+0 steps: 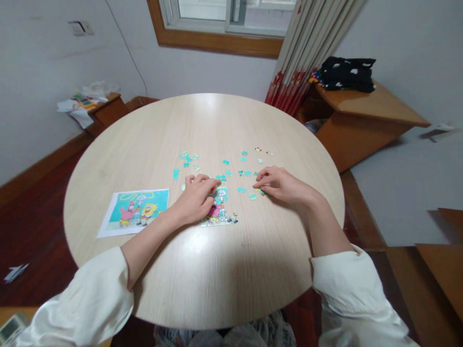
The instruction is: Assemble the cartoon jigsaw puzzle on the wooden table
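Observation:
A partly assembled jigsaw puzzle [221,212] lies near the middle of the round table, showing a pink figure and a pale blue one. My left hand [197,198] rests over its left side, palm down, with fingers loosely bent and apart. It hides part of the picture. To the right, my right hand [277,184] reaches low over several loose pieces, its fingertips spread and close to a yellowish puzzle piece [259,191]. A turquoise puzzle piece [252,196] lies just below those fingertips. Whether the right fingertips touch any piece is hard to see.
A printed reference picture [139,209] lies at the left of the table [202,274]. Loose turquoise pieces [187,156] are scattered beyond my left hand, others [244,153] beyond my right. A wooden cabinet [369,115] with dark cloth [349,73] stands right, beside a curtain [311,48].

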Demonstrator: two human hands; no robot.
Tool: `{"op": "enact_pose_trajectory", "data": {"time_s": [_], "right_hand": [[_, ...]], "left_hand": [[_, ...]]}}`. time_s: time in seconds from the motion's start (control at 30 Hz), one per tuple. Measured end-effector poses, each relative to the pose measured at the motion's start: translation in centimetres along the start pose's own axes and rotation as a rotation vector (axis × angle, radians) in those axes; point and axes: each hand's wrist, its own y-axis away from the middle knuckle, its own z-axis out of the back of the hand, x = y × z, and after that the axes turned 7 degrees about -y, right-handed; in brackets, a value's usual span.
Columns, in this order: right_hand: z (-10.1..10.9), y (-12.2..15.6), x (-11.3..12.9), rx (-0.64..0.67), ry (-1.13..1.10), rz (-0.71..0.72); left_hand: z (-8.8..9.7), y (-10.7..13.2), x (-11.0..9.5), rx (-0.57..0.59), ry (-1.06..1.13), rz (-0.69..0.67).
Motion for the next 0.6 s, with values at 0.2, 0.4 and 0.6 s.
{"op": "enact_pose_trajectory", "data": {"time_s": [0.2,0.4,0.6], "right_hand": [[-0.3,-0.4,0.9,-0.068,-0.028,0.008],[-3.4,-2.1,3.0,-0.072,0.069,0.081],[-5.4,-3.1,3.9,0.073,0.153,0.14]], "left_hand": [[-0.5,-0.4,-0.6,0.012,-0.09,0.001],[-0.8,-0.5,-0.1,-0.047,-0.119,0.01],[-0.6,-0.7,0.6,-0.075,-0.119,0.078]]}}
